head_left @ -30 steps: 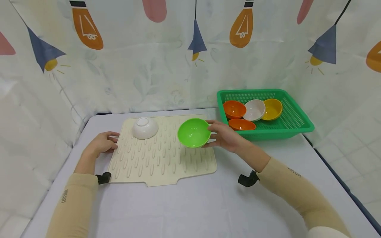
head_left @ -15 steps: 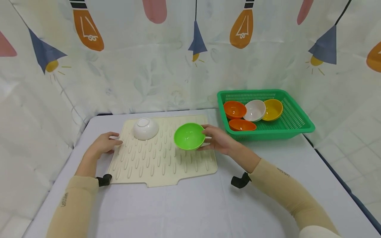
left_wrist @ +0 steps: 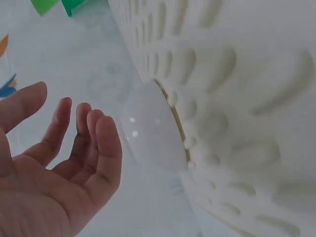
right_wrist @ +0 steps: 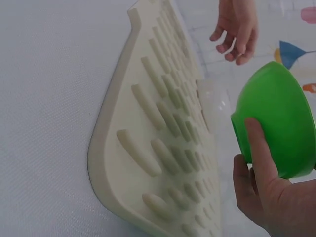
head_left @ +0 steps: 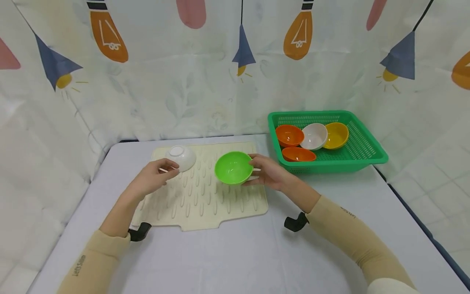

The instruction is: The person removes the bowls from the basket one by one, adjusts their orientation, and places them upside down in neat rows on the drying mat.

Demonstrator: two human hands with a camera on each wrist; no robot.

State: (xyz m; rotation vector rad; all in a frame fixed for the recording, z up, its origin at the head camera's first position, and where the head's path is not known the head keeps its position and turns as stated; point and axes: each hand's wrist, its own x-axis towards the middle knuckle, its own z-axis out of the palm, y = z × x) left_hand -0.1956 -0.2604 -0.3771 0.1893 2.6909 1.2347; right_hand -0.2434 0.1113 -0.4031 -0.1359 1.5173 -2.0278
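A green bowl point(head_left: 233, 168) is gripped at its right side by my right hand point(head_left: 269, 173), mouth up and tipped a little toward me. It hangs above the cream ribbed draining mat point(head_left: 205, 204); the right wrist view shows fingers under the green bowl point(right_wrist: 276, 118). Upside down on the mat's far left part sits a white bowl point(head_left: 185, 157). My left hand point(head_left: 156, 177) hovers over the mat's left side near that bowl, holding nothing. In the left wrist view its fingers are loosely bent, apart from the white bowl point(left_wrist: 153, 131).
A green plastic basket point(head_left: 352, 163) stands at the back right of the table. In it lie two orange bowls point(head_left: 290, 134), a white bowl point(head_left: 315, 136) and a yellow bowl point(head_left: 337, 135). A printed curtain point(head_left: 205, 81) hangs behind the white-covered table point(head_left: 235, 261).
My left hand has left the mat's left edge and moved right toward the upturned white bowl. My right hand has carried the green bowl slightly left and nearer me, then held still.
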